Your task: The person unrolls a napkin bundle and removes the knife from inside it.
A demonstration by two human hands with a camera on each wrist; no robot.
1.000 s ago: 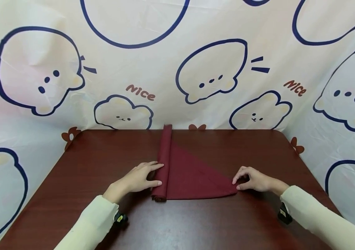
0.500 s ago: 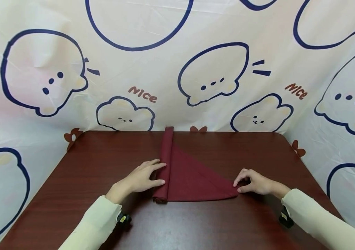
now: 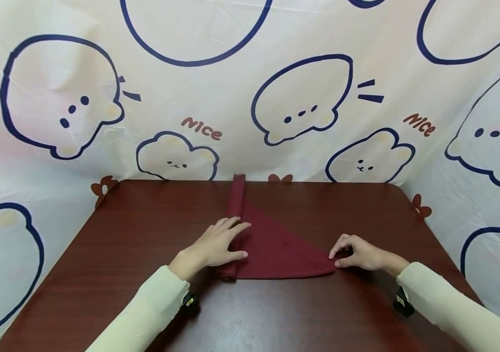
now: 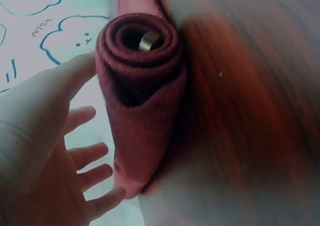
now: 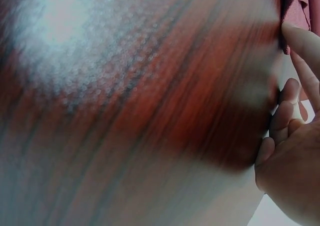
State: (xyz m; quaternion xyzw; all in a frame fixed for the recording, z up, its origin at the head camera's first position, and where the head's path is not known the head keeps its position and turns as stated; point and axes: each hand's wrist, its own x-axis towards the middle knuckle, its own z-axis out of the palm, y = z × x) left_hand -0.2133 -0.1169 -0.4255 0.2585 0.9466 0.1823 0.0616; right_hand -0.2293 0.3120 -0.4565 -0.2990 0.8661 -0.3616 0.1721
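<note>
A dark red cloth lies on the table, its left side wound into a long roll [image 3: 236,198] and its right side a flat triangle [image 3: 278,249]. My left hand [image 3: 215,244] is over the near half of the roll with fingers spread. In the left wrist view the rolled end [image 4: 142,131] shows spiral layers and a small gold-coloured piece [image 4: 149,41] inside; whether the fingers touch the roll I cannot tell. At the triangle's right tip, my right hand [image 3: 360,253] pinches the cloth corner [image 5: 296,8] between thumb and index finger.
The dark wooden table [image 3: 276,318] reaches back to a pale curtain [image 3: 232,102] printed with cartoon animals. More curtain hangs along both sides. The roll's far end meets the table's back edge.
My left hand has shifted right and slightly forward, from the roll's left side to across its top, fingertips now past its right side. The right hand stays at the corner.
</note>
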